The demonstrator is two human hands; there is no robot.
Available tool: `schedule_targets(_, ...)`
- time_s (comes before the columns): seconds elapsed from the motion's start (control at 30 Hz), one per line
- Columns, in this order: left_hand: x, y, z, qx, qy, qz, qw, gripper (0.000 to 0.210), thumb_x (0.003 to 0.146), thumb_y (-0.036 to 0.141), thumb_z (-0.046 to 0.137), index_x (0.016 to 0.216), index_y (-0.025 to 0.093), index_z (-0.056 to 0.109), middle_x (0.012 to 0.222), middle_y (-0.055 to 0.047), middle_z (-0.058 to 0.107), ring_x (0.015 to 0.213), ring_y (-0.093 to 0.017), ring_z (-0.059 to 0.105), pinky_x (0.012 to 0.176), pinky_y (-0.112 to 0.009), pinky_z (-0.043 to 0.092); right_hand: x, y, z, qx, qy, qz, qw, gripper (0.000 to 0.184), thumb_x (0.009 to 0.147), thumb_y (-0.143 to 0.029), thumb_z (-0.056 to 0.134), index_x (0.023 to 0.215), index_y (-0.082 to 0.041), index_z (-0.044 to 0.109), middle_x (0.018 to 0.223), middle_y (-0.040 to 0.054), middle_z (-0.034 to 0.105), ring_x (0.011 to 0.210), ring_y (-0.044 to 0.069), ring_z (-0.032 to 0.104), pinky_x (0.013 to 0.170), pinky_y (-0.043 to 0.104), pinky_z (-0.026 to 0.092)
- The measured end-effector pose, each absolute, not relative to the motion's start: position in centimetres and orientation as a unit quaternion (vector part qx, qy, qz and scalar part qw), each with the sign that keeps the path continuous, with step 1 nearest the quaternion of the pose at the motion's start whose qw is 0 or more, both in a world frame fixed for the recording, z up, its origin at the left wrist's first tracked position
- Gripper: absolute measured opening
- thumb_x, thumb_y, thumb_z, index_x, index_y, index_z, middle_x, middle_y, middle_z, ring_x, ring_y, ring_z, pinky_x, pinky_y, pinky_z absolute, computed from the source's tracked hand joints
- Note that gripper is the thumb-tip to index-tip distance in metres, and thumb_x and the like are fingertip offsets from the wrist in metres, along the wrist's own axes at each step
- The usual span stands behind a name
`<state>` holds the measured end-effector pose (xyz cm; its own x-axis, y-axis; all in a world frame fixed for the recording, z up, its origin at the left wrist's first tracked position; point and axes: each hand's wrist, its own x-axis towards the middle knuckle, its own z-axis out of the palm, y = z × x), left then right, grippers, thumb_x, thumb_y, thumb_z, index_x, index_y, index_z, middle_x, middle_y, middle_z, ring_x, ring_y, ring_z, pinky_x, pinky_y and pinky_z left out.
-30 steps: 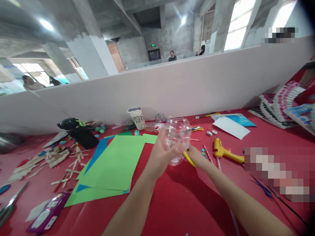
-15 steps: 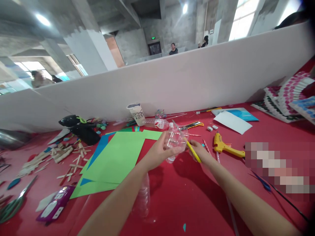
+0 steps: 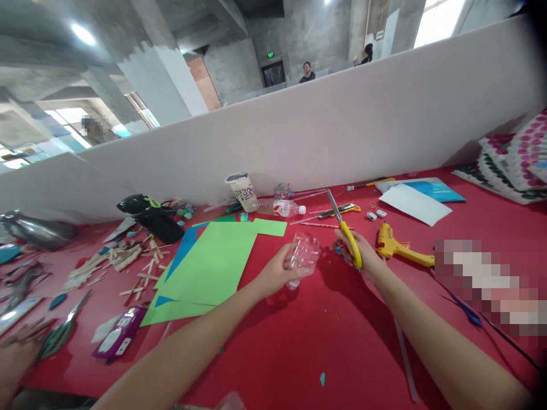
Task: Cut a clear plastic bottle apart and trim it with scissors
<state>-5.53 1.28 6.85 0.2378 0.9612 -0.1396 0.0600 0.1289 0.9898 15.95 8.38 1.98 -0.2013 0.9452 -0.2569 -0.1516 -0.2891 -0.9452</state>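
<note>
My left hand (image 3: 276, 270) is closed around a clear plastic bottle piece (image 3: 305, 253), held just above the red table. To its right, my right hand (image 3: 363, 256) grips yellow-handled scissors (image 3: 351, 242), blades pointing up and away from me. The scissors are apart from the bottle piece. Beyond them lie a clear bottle (image 3: 280, 208) with a red and white label and a yellow utility knife (image 3: 342, 210). A yellow glue gun (image 3: 401, 249) is right of my right hand. Part of another clear plastic piece (image 3: 231, 401) shows at the bottom edge.
Green paper sheets (image 3: 213, 262) lie left of my left hand. Farther left are wooden sticks (image 3: 147, 270), a black bottle (image 3: 160, 223) and a purple package (image 3: 122, 333). Another person's hand (image 3: 19, 347) rests by green-handled scissors (image 3: 60, 339). A white partition (image 3: 299, 136) stands behind.
The scissors have come away from the bottle piece and now point upward. My view has shifted, and another person's hand has appeared at the lower left.
</note>
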Motion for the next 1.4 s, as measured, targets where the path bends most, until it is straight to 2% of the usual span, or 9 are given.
schedule_targets(0.23, -1.5, 4.4, 8.6, 0.514, 0.385, 0.489, 0.590, 0.065, 0.063, 0.023, 0.078, 0.120, 0.025, 0.047, 0.114, -0.006, 0.063, 0.105, -0.024, 0.063, 0.094, -0.043, 0.047, 16.3, 8.1, 3.2, -0.464, -0.436, 0.633, 0.441, 0.030, 0.095, -0.032, 0.060, 0.121, -0.018, 0.058, 0.119, 0.0077, 0.062, 0.095, 0.023, 0.065, 0.078, 0.042, 0.056)
schedule_targets(0.43, -2.4, 4.1, 8.9, 0.489, 0.337, 0.479, 0.647, 0.056, 0.068, 0.025, 0.068, 0.121, 0.025, 0.051, 0.121, -0.009, 0.062, 0.094, -0.025, 0.067, 0.080, -0.038, 0.051, 16.5, 8.1, 6.4, -0.443, -0.482, 0.617, 0.436, 0.023, 0.096, -0.034, 0.058, 0.109, -0.016, 0.062, 0.100, 0.0040, 0.067, 0.075, 0.016, 0.066, 0.064, 0.033, 0.057)
schedule_targets(0.57, -3.5, 4.4, 10.1, 0.464, 0.315, 0.474, 0.679, 0.058, 0.072, 0.032, 0.067, 0.127, 0.025, 0.049, 0.111, -0.010, 0.066, 0.075, -0.021, 0.068, 0.061, -0.029, 0.048, 16.2, 7.8, 9.7, -0.412, -0.516, 0.604, 0.447, 0.019, 0.098, -0.033, 0.056, 0.095, -0.015, 0.062, 0.069, -0.0061, 0.059, 0.041, 0.005, 0.047, 0.037, 0.017, 0.040)
schedule_targets(0.67, -3.9, 4.2, 10.6, 0.443, 0.285, 0.462, 0.714, 0.052, 0.075, 0.040, 0.067, 0.122, 0.023, 0.053, 0.105, -0.012, 0.068, 0.072, -0.021, 0.067, 0.054, -0.026, 0.044, 15.9, 7.2, 11.5, -0.407, -0.518, 0.587, 0.470, 0.018, 0.093, -0.033, 0.062, 0.087, -0.016, 0.057, 0.061, -0.0099, 0.052, 0.033, 0.002, 0.036, 0.030, 0.015, 0.030)
schedule_targets(0.87, -3.4, 3.8, 11.2, 0.466, 0.285, 0.476, 0.689, 0.068, 0.069, 0.040, 0.076, 0.130, 0.024, 0.050, 0.121, -0.012, 0.063, 0.104, -0.031, 0.064, 0.084, -0.040, 0.050, 15.8, 6.2, 12.7, -0.413, -0.509, 0.577, 0.487, 0.036, 0.070, -0.046, 0.076, 0.076, -0.025, 0.047, 0.043, -0.0148, 0.038, 0.029, 0.006, 0.032, 0.029, 0.019, 0.026)
schedule_targets(1.03, -3.0, 3.7, 11.6, 0.513, 0.335, 0.488, 0.622, 0.068, 0.064, 0.036, 0.080, 0.126, 0.024, 0.055, 0.123, -0.011, 0.061, 0.113, -0.032, 0.058, 0.092, -0.040, 0.048, 16.4, 6.1, 13.1, -0.412, -0.521, 0.571, 0.483, 0.039, 0.069, -0.049, 0.076, 0.075, -0.024, 0.046, 0.057, -0.0110, 0.047, 0.034, 0.004, 0.032, 0.032, 0.020, 0.027)
schedule_targets(1.2, -3.2, 3.1, 11.4, 0.565, 0.405, 0.461, 0.552, 0.076, 0.065, 0.026, 0.081, 0.133, 0.032, 0.047, 0.132, -0.007, 0.053, 0.113, -0.026, 0.056, 0.090, -0.035, 0.049, 16.5, 5.7, 13.3, -0.407, -0.534, 0.564, 0.481, 0.037, 0.067, -0.036, 0.080, 0.076, -0.024, 0.047, 0.062, -0.0115, 0.049, 0.038, 0.004, 0.033, 0.035, 0.020, 0.028)
schedule_targets(1.33, -3.3, 3.1, 11.5, 0.545, 0.372, 0.478, 0.580, 0.068, 0.063, 0.023, 0.082, 0.124, 0.029, 0.052, 0.123, -0.006, 0.058, 0.107, -0.024, 0.059, 0.087, -0.033, 0.050, 16.7, 5.6, 13.5, -0.397, -0.548, 0.569, 0.468, 0.034, 0.073, -0.042, 0.074, 0.077, -0.024, 0.046, 0.063, -0.0109, 0.050, 0.036, 0.004, 0.032, 0.034, 0.021, 0.027)
schedule_targets(1.4, -3.4, 3.3, 11.7, 0.513, 0.340, 0.490, 0.617, 0.061, 0.063, 0.028, 0.081, 0.118, 0.026, 0.056, 0.114, -0.007, 0.063, 0.096, -0.024, 0.064, 0.078, -0.032, 0.053, 17.2, 5.6, 13.4, -0.395, -0.567, 0.566, 0.450, 0.033, 0.080, -0.049, 0.066, 0.078, -0.024, 0.044, 0.062, -0.0104, 0.049, 0.036, 0.005, 0.033, 0.035, 0.021, 0.026)
